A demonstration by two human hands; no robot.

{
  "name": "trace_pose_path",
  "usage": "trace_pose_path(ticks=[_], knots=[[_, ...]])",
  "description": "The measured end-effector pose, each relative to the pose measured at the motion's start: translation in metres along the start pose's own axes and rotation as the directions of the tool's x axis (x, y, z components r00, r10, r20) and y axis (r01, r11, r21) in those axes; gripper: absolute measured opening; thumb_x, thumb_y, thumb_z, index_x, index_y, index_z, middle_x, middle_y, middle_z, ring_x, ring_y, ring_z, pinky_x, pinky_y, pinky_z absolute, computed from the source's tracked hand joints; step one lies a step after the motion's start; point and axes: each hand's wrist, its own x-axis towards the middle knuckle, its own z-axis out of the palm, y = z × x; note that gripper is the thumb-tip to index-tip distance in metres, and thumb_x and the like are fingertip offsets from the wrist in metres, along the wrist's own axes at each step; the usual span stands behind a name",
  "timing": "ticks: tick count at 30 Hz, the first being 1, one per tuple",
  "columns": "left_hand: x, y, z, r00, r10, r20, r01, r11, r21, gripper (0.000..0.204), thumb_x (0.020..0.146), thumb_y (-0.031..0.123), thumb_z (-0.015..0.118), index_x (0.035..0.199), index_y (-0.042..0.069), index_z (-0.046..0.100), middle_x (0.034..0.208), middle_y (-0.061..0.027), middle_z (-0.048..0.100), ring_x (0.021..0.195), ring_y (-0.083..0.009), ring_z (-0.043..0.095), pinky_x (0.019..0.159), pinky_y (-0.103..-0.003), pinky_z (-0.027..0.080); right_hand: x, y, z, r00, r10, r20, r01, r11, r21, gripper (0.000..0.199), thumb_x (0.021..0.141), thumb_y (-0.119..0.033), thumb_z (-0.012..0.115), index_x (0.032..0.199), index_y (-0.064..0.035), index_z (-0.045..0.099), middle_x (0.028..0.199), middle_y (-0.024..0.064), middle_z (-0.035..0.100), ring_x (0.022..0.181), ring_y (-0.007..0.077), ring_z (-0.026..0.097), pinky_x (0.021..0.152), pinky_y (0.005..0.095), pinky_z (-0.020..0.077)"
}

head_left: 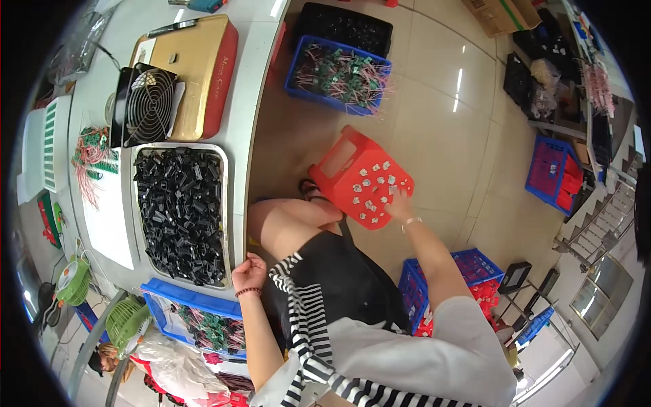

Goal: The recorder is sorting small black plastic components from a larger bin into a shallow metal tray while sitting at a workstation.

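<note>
On the right, a red plastic stool (346,166) carries several small white pieces (369,205) scattered over its seat. My right hand (400,203) reaches down to the seat's right side, its fingertips together at one of these pieces. Whether that piece is lifted is too small to tell. My left hand (249,273), with a beaded bracelet at the wrist, lies curled at the table's edge, and nothing shows in its fingers. Beside it stands a metal tray (227,203) heaped with small black plastic parts (180,217).
A black fan (150,102) and a gold-and-red box (203,74) stand beyond the tray on the white table (254,41). Blue crates with green boards and pink wires sit on the floor (336,112) and near my left forearm (196,329). Another blue crate (413,292) holds red parts.
</note>
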Motion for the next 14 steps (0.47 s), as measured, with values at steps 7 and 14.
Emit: trace_pose_path(ticks=[7, 14], knots=[[-0.001, 0.006, -0.006, 0.970, -0.173, 0.172, 0.165, 0.984, 0.061, 0.038, 0.066, -0.013, 0.056, 0.100, 0.003, 0.061, 0.095, -0.0087, 0.062, 0.088, -0.0202, 0.056, 0.076, -0.031, 0.045, 0.101, -0.106, -0.043, 0.952, 0.286, 0.113, -0.276, 0.957, -0.090, 0.106, 0.063, -0.028, 0.078, 0.145, -0.0059, 0.016, 0.151, 0.0184, 0.013, 0.138, 0.0376, 0.018, 0.109, 0.0467, 0.0295], [0.017, 0.058, -0.093, 0.962, 0.066, 0.265, -0.259, 0.529, 0.808, 0.047, 0.081, 0.006, 0.066, 0.126, 0.005, 0.050, 0.123, -0.0108, 0.056, 0.108, -0.0204, 0.052, 0.099, -0.036, 0.037, 0.159, -0.077, 0.037, 0.954, 0.270, 0.133, -0.297, 0.918, 0.262, 0.110, 0.065, -0.018, 0.072, 0.148, -0.0096, 0.000, 0.151, 0.0257, -0.004, 0.138, 0.0425, 0.013, 0.108, 0.0443, 0.0315]])
